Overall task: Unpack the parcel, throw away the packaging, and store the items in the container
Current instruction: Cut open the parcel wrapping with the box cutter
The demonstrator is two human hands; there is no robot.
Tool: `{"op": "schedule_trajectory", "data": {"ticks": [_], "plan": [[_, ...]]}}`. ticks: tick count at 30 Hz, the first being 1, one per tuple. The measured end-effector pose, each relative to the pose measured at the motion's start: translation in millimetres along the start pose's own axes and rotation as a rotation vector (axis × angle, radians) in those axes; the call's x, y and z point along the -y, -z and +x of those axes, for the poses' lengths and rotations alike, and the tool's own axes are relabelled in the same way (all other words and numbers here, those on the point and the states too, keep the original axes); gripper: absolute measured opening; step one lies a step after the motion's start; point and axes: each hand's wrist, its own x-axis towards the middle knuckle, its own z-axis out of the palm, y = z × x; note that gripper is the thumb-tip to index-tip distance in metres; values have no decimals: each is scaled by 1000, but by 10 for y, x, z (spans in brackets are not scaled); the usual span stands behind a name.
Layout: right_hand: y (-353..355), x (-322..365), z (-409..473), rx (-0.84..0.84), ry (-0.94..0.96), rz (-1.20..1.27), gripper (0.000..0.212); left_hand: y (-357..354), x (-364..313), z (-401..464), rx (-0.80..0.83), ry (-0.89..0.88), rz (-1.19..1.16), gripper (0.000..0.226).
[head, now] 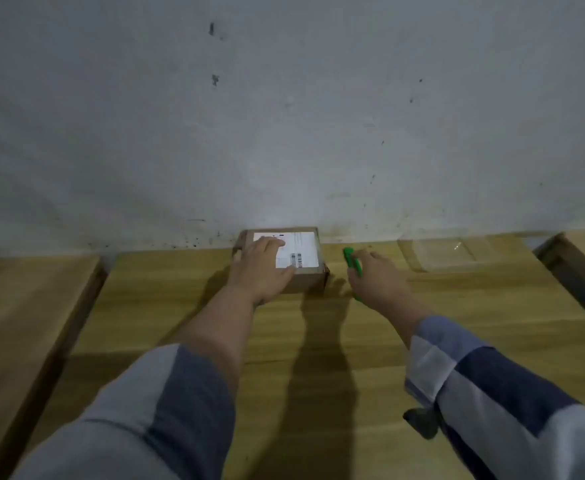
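Note:
A small brown cardboard parcel (306, 263) with a white shipping label stands at the far edge of the wooden table (284, 341), against the wall. My left hand (261, 268) lies flat on its top and near side, fingers spread over the label. Just to the right of the parcel, my right hand (377, 278) is closed around a green utility knife (351, 259), whose tip points toward the wall. A clear plastic container (452, 254) sits on the table at the far right.
A grey stained wall (284, 116) rises directly behind the table. A second wooden surface (17, 323) lies to the left across a dark gap. Another wooden piece with a dark edge (575, 268) stands at the far right.

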Motion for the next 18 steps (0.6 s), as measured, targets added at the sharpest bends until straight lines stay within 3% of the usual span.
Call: {"op": "schedule_trajectory", "data": {"ticks": [9,18], "plan": [[-509,-384,539,95,-211,4,55,-564,17,604,138,42,72,101],[-609,-426,706,134,-324,288,51,-713,83,618,130,4,228,100]]}}
